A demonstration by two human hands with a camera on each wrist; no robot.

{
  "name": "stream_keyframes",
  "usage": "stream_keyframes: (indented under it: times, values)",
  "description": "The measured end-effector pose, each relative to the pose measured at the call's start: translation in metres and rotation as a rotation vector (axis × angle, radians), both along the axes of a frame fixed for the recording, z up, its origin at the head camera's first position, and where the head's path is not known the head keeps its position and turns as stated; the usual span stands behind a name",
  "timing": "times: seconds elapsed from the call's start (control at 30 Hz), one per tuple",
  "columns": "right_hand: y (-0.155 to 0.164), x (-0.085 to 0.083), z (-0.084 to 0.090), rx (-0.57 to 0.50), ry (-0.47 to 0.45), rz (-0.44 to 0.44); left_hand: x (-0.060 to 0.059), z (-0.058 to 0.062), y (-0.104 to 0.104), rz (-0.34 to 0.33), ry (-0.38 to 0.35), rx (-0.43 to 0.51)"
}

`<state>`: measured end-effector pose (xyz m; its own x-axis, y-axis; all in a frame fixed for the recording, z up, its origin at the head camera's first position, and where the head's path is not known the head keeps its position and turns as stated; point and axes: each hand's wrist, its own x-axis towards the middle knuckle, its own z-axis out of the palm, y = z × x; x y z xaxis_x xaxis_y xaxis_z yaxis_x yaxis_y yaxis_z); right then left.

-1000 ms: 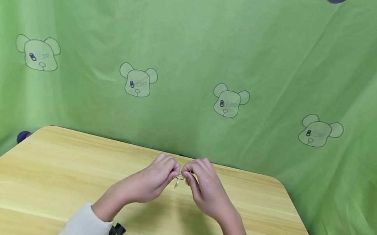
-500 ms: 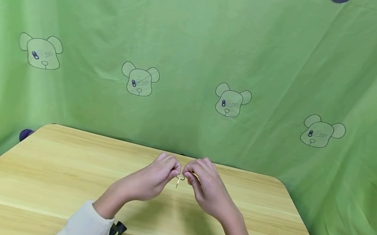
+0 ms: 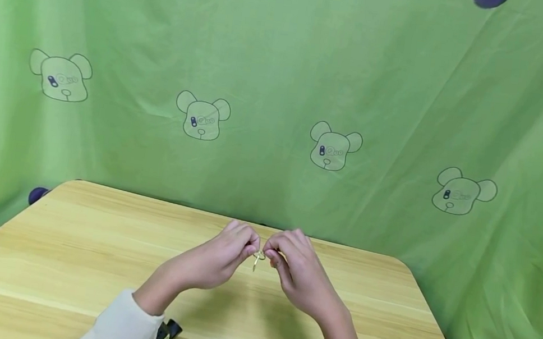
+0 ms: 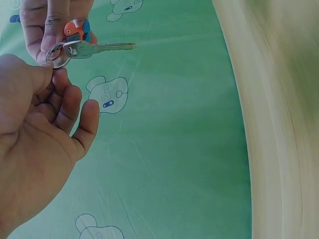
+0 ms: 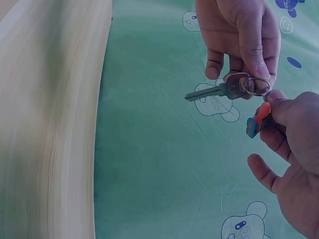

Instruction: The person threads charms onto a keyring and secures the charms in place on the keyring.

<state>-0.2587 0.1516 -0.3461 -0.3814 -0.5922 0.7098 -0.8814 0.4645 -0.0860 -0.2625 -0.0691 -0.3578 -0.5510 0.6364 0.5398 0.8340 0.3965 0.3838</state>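
Both hands meet above the table, pinching a small metal key ring (image 5: 259,94) from opposite sides. My left hand (image 3: 215,258) holds it between thumb and fingertips. On the other side, the thumb and forefinger of my right hand (image 3: 301,278) pinch the ring's edge, other fingers loosely bent. From the ring a metal key (image 4: 112,48) hangs with its blade pointing down to the table. An orange and teal charm (image 5: 258,121) dangles close to the right fingertips, and the fingers hide part of it in the left wrist view.
A light wood table (image 3: 89,249) with rounded far corners lies below the hands. Behind it and at both sides hangs a green cloth (image 3: 267,78) printed with bear heads. Black wrist mounts (image 3: 169,332) show by the pale sleeves (image 3: 122,323).
Both hands stay nearly in place, pinching at the ring. The key beneath has swung slightly; the orange charm, visible a second ago in the head view, is now hidden there.
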Motion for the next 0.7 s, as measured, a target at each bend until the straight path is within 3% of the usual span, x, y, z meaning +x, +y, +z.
stream_keyframes:
  times: [0.23,0.53,0.7]
  values:
    - [0.001,0.000,-0.001,-0.003,-0.015,-0.008,0.000,0.002,-0.002,0.015,-0.007,0.022]
    - [-0.002,-0.002,-0.004,-0.053,-0.050,0.044,-0.001,0.002,-0.003,0.028,0.002,0.052]
    - [-0.004,-0.003,-0.011,-0.080,-0.081,0.019,-0.002,-0.001,-0.001,0.048,0.010,0.110]
